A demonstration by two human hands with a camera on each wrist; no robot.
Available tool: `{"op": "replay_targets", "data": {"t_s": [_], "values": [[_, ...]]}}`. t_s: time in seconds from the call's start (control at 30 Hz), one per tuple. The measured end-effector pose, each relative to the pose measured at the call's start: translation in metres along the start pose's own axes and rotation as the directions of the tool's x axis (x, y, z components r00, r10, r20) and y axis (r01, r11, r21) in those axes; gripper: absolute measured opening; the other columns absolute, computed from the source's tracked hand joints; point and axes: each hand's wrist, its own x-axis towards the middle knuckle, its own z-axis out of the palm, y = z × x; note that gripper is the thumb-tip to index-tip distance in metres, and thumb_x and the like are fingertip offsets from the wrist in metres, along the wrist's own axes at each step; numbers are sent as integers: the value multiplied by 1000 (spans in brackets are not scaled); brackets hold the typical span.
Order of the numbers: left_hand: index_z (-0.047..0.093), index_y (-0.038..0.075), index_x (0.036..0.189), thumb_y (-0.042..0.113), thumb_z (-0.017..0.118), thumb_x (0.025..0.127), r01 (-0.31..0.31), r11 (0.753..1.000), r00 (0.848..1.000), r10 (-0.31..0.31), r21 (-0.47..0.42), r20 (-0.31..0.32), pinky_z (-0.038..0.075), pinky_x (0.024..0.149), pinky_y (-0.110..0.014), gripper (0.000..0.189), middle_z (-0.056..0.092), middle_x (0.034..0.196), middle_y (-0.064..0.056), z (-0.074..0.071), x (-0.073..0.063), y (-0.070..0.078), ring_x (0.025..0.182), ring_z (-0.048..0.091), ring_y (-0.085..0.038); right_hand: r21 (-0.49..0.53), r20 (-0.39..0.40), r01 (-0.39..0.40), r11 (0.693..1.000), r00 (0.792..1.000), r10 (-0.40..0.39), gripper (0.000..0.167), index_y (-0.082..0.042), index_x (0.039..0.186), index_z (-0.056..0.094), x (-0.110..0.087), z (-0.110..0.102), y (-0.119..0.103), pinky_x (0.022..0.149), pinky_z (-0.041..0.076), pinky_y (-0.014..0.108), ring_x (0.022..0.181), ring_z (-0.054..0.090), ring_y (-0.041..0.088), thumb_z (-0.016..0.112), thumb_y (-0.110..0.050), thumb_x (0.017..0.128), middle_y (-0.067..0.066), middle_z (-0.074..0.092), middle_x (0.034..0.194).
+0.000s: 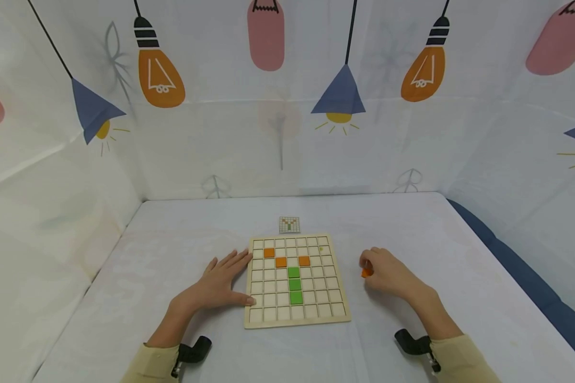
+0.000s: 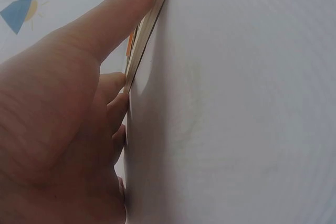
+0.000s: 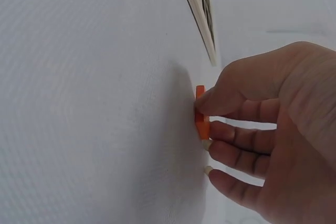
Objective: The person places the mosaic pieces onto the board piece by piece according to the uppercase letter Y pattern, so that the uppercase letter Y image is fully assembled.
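Note:
A square wooden grid board [image 1: 298, 322] lies on the table, bearing three orange tiles [image 1: 280, 262] and a column of three green tiles [image 1: 294, 284]. My left hand [image 1: 215, 284] is spread along the board's left side, thumb on its lower left edge and fingertips at the upper left edge. To the right of the board, my right hand [image 1: 388, 272] pinches orange tile pieces [image 3: 200, 103] between thumb and fingers, low over the tabletop. Two orange parts show there at different angles; I cannot tell whether they are two separate tiles.
Just beyond the board's far edge lies a small pattern card [image 1: 289, 225] printed with a coloured grid. White cloth covers the table [image 1: 182, 229]. Patterned fabric walls [image 1: 220, 143] stand behind and at both sides. A dark blue piece [image 1: 532, 276] runs along the right table edge.

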Motion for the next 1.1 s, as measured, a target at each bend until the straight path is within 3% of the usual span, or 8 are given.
{"op": "replay_targets", "data": {"t_s": [0.6, 1.1], "values": [[25, 19, 160, 70, 75, 72, -3, 1000, 1000, 3, 14, -4, 6, 119, -69, 113, 21, 167, -2, 1, 1, -1, 156, 13, -34, -42, -22, 48, 998, 999, -49, 22, -11, 89, 62, 3, 2, 4, 68, 44, 30, 76, 48, 15, 67, 2, 71, 0, 55, 82], [26, 18, 159, 69, 75, 72, 0, 1000, 1000, 0, 3, 2, 6, 118, -71, 113, 21, 167, -3, 0, 1, -2, 155, 13, -35, -29, -15, 24, 999, 1000, -24, 22, -12, 88, 61, 4, 2, 2, 66, 41, 29, 74, 45, 16, 67, 1, 70, 1, 53, 81]]}}
